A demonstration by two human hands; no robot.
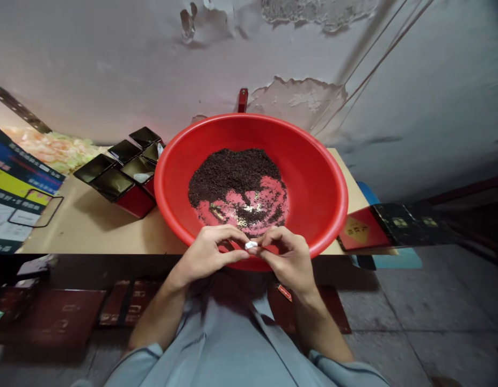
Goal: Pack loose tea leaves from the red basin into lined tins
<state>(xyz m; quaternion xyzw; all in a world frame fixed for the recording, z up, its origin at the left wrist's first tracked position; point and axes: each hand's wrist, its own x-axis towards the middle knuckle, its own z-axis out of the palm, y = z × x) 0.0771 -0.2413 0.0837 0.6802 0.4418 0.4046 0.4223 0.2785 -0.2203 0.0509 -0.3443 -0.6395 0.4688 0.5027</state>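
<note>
A big red plastic basin point(313, 161) sits on the table in front of me, holding a patch of dark loose tea leaves point(228, 172). My left hand point(208, 252) and my right hand point(287, 255) meet at the basin's near rim. Both pinch one small white packet point(251, 245) between thumbs and fingertips. The fingers of both hands are curled and closed on it.
Several open red tins with dark lids point(120, 174) stand left of the basin. Printed cartons point(15, 188) lie at the far left, and a red and black box point(394, 226) overhangs the tan table point(95, 231) at the right. A peeling wall rises behind.
</note>
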